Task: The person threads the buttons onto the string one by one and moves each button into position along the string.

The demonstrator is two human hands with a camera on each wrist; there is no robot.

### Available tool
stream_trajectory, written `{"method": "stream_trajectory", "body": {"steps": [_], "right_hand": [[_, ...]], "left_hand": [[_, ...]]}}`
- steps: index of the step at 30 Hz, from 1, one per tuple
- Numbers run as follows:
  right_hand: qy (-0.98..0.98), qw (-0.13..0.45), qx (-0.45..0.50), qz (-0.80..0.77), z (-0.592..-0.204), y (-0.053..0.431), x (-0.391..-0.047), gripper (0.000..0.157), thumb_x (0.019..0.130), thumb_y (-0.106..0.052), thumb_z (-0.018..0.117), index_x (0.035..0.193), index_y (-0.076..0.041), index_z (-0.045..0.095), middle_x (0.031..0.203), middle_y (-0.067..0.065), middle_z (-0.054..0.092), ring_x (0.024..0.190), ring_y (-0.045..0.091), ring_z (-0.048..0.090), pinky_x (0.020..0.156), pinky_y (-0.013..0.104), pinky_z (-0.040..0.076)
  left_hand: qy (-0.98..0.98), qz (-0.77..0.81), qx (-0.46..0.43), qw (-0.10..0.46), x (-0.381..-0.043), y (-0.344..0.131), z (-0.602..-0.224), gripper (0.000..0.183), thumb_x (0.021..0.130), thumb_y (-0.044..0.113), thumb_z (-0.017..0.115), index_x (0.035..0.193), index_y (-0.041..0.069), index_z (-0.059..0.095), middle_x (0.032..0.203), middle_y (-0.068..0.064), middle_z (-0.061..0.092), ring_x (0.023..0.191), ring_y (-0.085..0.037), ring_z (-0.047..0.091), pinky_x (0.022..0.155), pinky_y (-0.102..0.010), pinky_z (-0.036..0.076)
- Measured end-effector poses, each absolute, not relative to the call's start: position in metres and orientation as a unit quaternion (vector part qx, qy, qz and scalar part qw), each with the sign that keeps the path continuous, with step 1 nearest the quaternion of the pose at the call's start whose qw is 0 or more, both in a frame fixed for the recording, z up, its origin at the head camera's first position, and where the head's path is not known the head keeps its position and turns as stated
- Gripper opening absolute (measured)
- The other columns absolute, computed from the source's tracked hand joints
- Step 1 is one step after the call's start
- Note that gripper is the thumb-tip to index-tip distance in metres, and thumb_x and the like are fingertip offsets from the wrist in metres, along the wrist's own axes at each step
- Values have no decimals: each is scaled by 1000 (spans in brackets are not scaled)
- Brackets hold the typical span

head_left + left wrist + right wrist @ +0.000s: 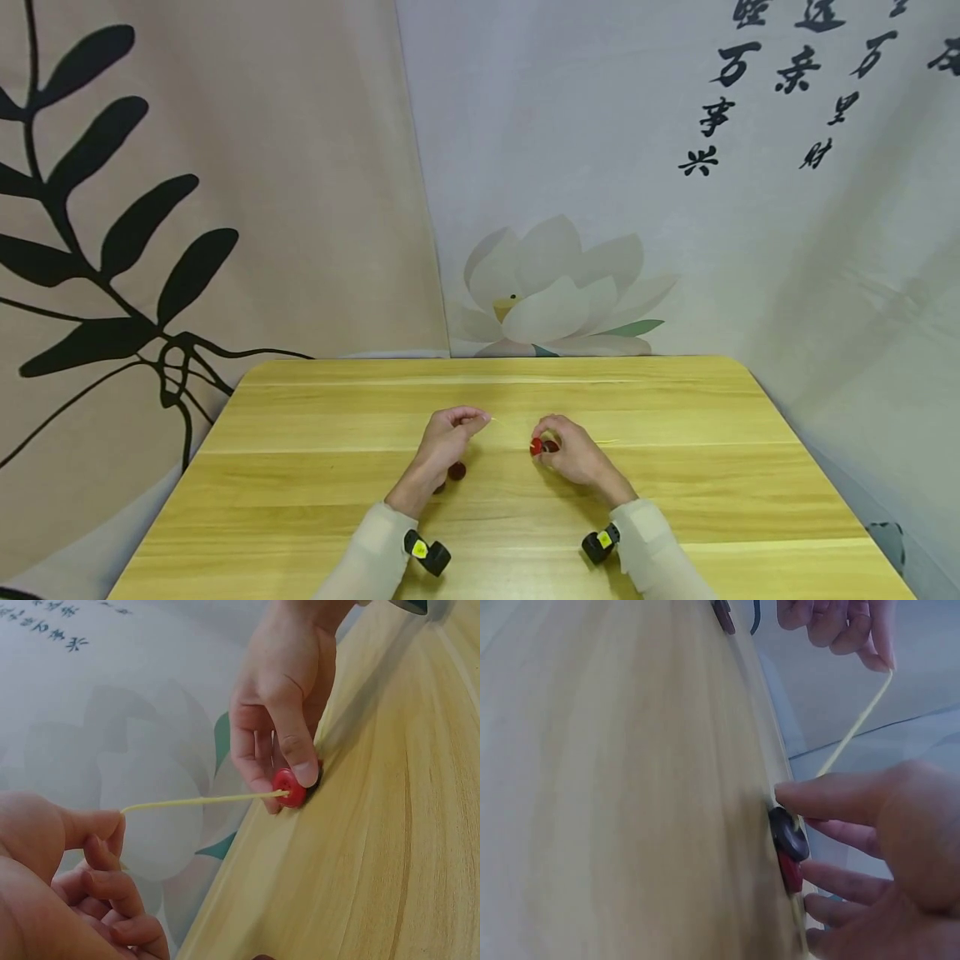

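Between thumb and fingers, my left hand [442, 443] pinches the end of a yellow string [199, 801]. The string stretches across to a round red button [288, 787] and passes through its hole. My right hand [577, 456] grips that red button, with the thumb on its edge. A dark brown button [789, 834] sits against the red one at the right hand's fingers; in the right wrist view the string also runs by it. The string's other end trails out to the right of the right hand in the head view.
Two dark round pieces lie on the wooden table [495, 533] by the left wrist; the nearer-to-centre one is a dark brown disc [457, 471], the other partly hidden. Behind the table hangs a cloth backdrop [337, 167] with a printed plant, lotus and writing.
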State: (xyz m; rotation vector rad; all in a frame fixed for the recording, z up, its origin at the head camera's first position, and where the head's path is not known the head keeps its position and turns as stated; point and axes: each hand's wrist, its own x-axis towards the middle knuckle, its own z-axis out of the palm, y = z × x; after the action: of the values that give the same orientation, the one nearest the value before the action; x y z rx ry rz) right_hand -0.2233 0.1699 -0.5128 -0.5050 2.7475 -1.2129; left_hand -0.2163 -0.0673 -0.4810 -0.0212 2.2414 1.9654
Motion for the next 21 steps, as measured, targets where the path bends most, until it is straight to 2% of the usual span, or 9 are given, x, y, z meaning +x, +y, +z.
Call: {"method": "stream_trajectory", "body": {"steps": [10, 21], "right_hand": [[898, 50, -184, -396, -514, 174, -225, 26, 81, -1, 79, 100, -13, 65, 130, 17, 58, 126, 41, 51, 101, 58, 42], [910, 43, -166, -376, -515, 171, -225, 25, 81, 0, 78, 99, -14, 69, 135, 18, 56, 129, 44, 49, 104, 56, 41]], "left_hand": [[750, 656, -3, 81, -215, -68, -481, 30, 96, 27, 66, 110, 1, 70, 95, -11, 60, 65, -12, 41, 62, -27, 38], [750, 657, -6, 78, -215, -70, -481, 28, 96, 27, 66, 108, 3, 71, 92, -6, 60, 68, -14, 42, 64, -27, 38]]}}
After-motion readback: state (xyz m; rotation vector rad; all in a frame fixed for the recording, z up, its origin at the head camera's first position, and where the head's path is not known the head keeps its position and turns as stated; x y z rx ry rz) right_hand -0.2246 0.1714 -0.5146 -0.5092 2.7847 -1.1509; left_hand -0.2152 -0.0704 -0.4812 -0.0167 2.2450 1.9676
